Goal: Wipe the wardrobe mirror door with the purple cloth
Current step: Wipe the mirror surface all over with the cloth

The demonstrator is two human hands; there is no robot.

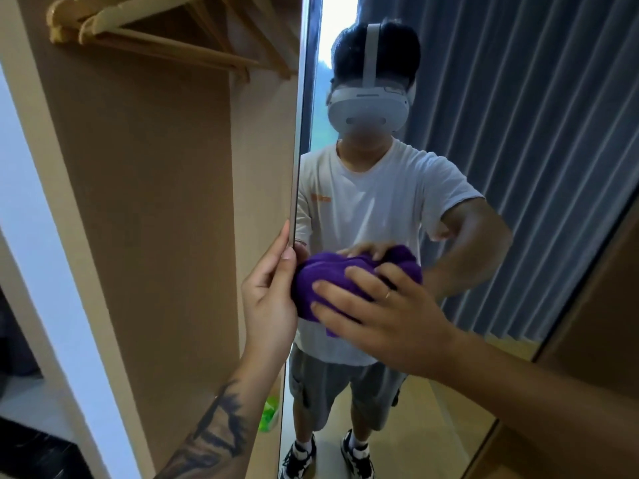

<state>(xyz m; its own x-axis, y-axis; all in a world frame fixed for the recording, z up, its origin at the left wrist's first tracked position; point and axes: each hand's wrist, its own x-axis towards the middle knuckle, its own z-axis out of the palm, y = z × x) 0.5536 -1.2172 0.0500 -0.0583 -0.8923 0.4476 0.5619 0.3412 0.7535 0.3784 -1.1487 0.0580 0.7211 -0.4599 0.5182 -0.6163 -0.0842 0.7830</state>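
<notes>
Step in hand: wiping, mid-stroke. Your right hand (pixel 377 305) lies flat with fingers spread, pressing the bunched purple cloth (pixel 321 288) against the mirror door (pixel 518 167); the cloth sits near the door's free edge, about mid-height on the glass. Your left hand (pixel 269 295) is wrapped around that edge (pixel 294 188) at 9 o'clock from the cloth, steadying the door. The 2 hands are apart, though just beside each other.

Judgement: only a small patch is under the cloth, so most of the glass above, below and toward 3 o'clock likely remains. The next move calls for sweeping the cloth across or upward with even pressure while your left hand keeps the door from swinging.

Surface: smooth glass, no clear smears visible. Room: open wardrobe interior (pixel 155 202) at 9 o'clock, wooden hangers (pixel 145 36) at 11 o'clock, a green object (pixel 270 414) low behind the door; blue-grey curtains and a pale floor appear in the reflection.
</notes>
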